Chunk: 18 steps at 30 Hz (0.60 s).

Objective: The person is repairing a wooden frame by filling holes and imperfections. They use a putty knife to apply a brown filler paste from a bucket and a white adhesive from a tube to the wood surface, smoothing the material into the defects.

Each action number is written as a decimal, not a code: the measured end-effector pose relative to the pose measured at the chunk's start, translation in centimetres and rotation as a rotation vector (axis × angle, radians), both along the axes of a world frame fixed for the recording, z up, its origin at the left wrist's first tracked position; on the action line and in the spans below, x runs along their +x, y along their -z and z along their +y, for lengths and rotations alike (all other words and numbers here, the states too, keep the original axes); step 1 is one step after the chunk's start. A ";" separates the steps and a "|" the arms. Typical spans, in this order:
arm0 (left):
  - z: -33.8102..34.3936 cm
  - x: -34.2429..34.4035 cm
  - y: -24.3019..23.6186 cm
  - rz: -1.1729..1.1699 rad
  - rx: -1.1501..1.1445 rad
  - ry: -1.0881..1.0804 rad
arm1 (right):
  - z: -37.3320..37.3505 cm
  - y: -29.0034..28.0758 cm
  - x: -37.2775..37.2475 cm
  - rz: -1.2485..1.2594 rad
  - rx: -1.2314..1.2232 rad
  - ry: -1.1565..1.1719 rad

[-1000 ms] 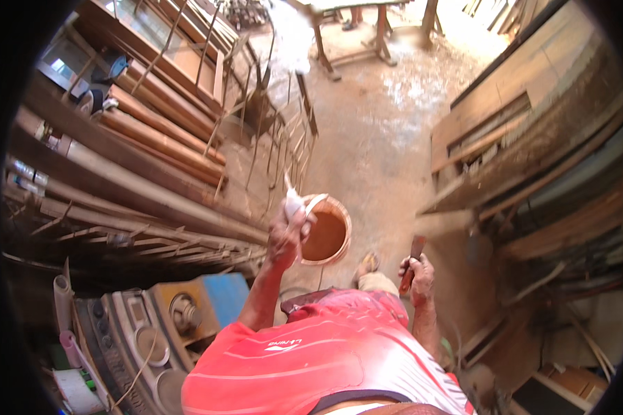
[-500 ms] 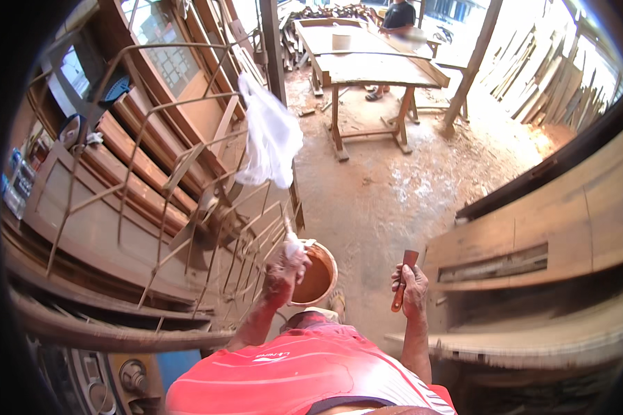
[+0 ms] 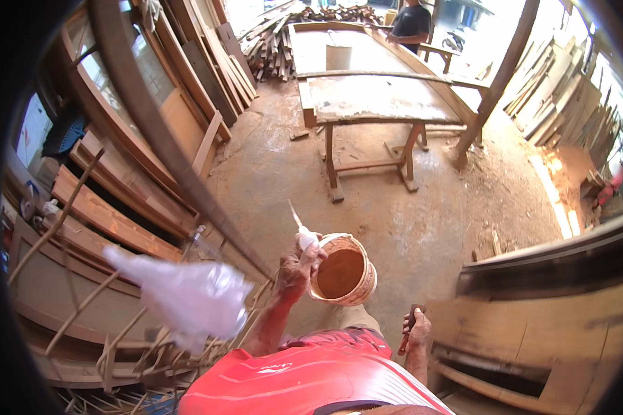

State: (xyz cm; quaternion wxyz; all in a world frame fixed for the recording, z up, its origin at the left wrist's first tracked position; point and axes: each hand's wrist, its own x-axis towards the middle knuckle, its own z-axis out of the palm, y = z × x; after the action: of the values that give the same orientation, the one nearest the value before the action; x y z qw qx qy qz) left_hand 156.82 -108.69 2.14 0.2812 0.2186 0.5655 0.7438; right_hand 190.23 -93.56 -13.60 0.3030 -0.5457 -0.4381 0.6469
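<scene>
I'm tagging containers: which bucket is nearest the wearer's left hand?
The bucket with the brown inside, right at the left hand; the pale bucket stands farther off, on the worktable.

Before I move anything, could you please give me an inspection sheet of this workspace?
Surface: framed table with a pale top, bearing a pale bucket.
Things at hand: white nozzled container; red-handled tool; patterned bucket, brown inside.
Clutter: wood pile at the far left, planks at right, blurred white plastic bag at near left.
Hands: left hand closed around the container, possibly also carrying the patterned bucket, unclear; right hand closed around the tool.
Cables: nothing seen.
Surroundings: dusty brown floor; another person beside the table.
</scene>
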 end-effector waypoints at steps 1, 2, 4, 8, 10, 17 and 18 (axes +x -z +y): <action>2.2 -2.1 0.2 0.012 -0.025 -0.033 | 3.4 0.1 -2.4 -0.019 -0.011 0.001; 4.2 -3.9 0.3 0.017 -0.024 -0.031 | 6.7 0.3 -5.2 -0.023 -0.006 -0.006; 8.6 -7.7 0.1 0.045 -0.005 -0.033 | 14.2 0.3 -12.1 -0.013 0.021 -0.024; 12.6 -13.1 -0.4 0.018 -0.028 -0.187 | 24.7 -5.9 -25.9 0.066 0.117 -0.172; 13.2 -16.9 -2.5 0.018 -0.051 -0.323 | 28.4 -11.1 -34.0 0.150 0.143 -0.316; 15.7 -31.0 -4.8 0.135 -0.019 -0.690 | 32.6 -19.4 -53.0 0.372 0.183 -0.743; 15.8 -33.3 -5.0 0.138 -0.006 -0.713 | 32.1 -20.1 -54.4 0.362 0.168 -0.803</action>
State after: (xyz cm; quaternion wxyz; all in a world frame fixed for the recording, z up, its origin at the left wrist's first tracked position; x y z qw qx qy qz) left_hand 123.56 -92.90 7.09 -0.0342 0.0566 0.6262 0.7768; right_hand 135.80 -61.44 6.46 0.1432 -0.1837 -0.6062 0.7605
